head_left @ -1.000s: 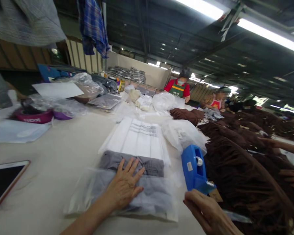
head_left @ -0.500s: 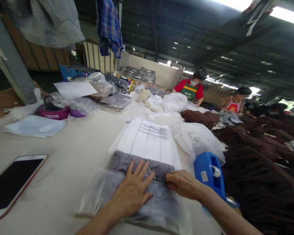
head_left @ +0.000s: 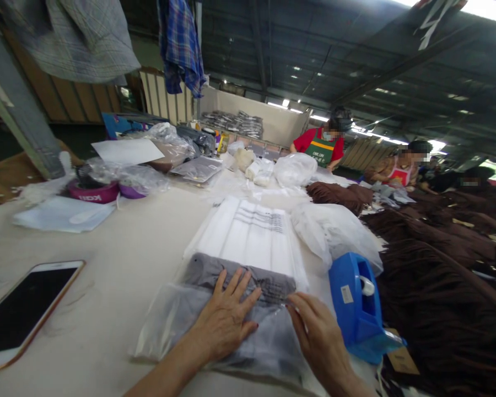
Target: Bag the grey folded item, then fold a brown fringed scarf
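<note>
A folded grey garment (head_left: 206, 270) lies partly inside a clear plastic bag (head_left: 161, 322) on the table, its far end sticking out of the bag. My left hand (head_left: 227, 309) rests flat on the garment and bag, fingers spread. At the bag's right edge, my right hand (head_left: 316, 325) pinches the plastic between thumb and fingers beside the garment's corner. Just beyond them lies a stack of flat white plastic bags (head_left: 248, 231) with printed lines, partly under the garment.
A blue tape dispenser (head_left: 351, 298) stands to the right, near a heap of dark brown garments (head_left: 446, 275). A phone (head_left: 28, 309) lies at left; tape rolls (head_left: 93, 190) and bagged goods sit behind. Two co-workers (head_left: 320, 149) are across the table.
My right hand has moved slightly right and turned, its fingers now pointing away from me at the bag's edge. My left hand has stayed in place.
</note>
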A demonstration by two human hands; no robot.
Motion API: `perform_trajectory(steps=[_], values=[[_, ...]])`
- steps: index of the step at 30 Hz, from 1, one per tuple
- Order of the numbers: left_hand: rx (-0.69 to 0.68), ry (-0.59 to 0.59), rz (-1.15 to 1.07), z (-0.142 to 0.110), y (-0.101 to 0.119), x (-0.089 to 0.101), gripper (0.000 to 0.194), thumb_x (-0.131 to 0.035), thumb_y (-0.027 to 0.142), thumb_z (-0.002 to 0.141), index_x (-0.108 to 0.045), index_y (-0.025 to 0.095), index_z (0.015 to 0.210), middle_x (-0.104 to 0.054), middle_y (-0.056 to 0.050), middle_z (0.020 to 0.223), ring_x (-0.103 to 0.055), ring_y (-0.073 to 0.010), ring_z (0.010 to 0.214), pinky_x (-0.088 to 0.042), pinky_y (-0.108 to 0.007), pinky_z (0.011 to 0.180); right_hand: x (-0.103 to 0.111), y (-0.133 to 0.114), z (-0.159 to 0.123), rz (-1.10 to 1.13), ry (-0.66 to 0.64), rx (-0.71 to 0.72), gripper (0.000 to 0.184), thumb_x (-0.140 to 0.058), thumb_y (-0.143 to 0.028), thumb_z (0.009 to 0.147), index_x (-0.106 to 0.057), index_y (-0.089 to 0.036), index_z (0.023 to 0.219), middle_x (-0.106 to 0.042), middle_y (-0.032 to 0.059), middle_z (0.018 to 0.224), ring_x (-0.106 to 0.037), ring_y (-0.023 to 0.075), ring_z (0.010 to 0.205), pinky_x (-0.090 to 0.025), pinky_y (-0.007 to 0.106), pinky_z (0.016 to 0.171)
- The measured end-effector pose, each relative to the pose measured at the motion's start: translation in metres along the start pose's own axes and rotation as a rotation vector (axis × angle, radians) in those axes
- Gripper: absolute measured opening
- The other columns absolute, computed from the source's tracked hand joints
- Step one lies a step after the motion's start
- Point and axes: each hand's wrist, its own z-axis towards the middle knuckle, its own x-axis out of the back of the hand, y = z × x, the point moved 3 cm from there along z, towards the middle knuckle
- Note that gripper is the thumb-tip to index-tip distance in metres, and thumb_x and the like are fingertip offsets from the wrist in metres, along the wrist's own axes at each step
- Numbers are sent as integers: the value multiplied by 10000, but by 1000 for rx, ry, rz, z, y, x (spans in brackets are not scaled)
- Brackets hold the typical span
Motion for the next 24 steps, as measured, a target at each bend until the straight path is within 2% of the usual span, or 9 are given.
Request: perform_trajectory(steps=[2, 4, 7, 10, 12, 14, 16, 19, 24], values=[[10, -5, -17, 0, 1, 0, 560, -514, 447, 840, -355, 275, 1348, -260, -172, 1460, -164, -347, 1357, -161, -649, 1040, -10, -20, -19, -86, 150, 231, 382, -377, -382, 906, -575, -152, 1138, -612, 117, 1184, -544, 222, 1112, -396, 363, 917], [18, -3, -52, 1, 1, 1, 536, -474, 466, 856, -363, 271, 1343, -246, -169, 1466, -149, -343, 1361, -135, -645, 1046, -22, -32, -32, -198, 277, 367, 454, -393, -437, 893, -564, -115, 1164, -599, 147, 1196, -554, 253, 1104, -398, 395, 891], [2, -47, -132, 2, -4, 8, 528, -439, 492, 866, -376, 260, 1337, -253, -157, 1468, -162, -319, 1364, -131, -608, 1065, -34, -33, -36, -254, 334, 370, 458, -382, -426, 898, -564, -100, 1164, -588, 156, 1207, -565, 249, 1091, -363, 400, 901], [19, -146, -191, -6, -22, 28, 580, -570, 423, 811, -391, 235, 1330, -337, -146, 1435, -235, -292, 1347, -154, -555, 1079, -37, -30, -34, -243, 348, 371, 456, -356, -418, 907, -567, -106, 1164, -594, 148, 1202, -563, 238, 1093, -322, 398, 931], [140, -119, -227, -20, -43, 47, 687, -709, 341, 688, -429, 228, 1306, -387, -147, 1405, -275, -303, 1327, -116, -552, 1083, -38, -29, -33, -238, 351, 364, 459, -349, -421, 910, -568, -111, 1167, -594, 141, 1205, -556, 234, 1104, -308, 394, 943], [347, 17, -338, -39, -68, 65, 771, -782, 268, 544, -487, 222, 1255, -428, -142, 1375, -303, -317, 1304, -91, -538, 1085, -39, -28, -34, -237, 355, 350, 467, -350, -431, 908, -571, -110, 1165, -590, 142, 1210, -554, 237, 1107, -301, 398, 954], [538, 140, -482, -60, -89, 73, 781, -767, 295, 493, -507, 173, 1219, -501, -157, 1293, -392, -332, 1229, -200, -522, 1054, -41, -29, -35, -230, 350, 330, 471, -356, -438, 905, -569, -114, 1172, -582, 140, 1222, -551, 238, 1112, -303, 401, 958], [665, 154, -647, -82, -100, 64, 646, -652, 488, 560, -556, 102, 1069, -650, -134, 990, -588, -293, 940, -450, -420, 836, -43, -29, -36, -216, 338, 311, 465, -362, -441, 903, -566, -130, 1181, -575, 129, 1233, -544, 231, 1123, -318, 396, 953], [767, 201, -752, -88, -94, 33, 453, -435, 599, 653, -570, 175, 736, -628, -7, 688, -576, -169, 656, -440, -254, 605, -38, -30, -35, -209, 335, 305, 452, -395, -439, 896, -574, -133, 1176, -575, 129, 1230, -563, 235, 1099, -340, 389, 931]])
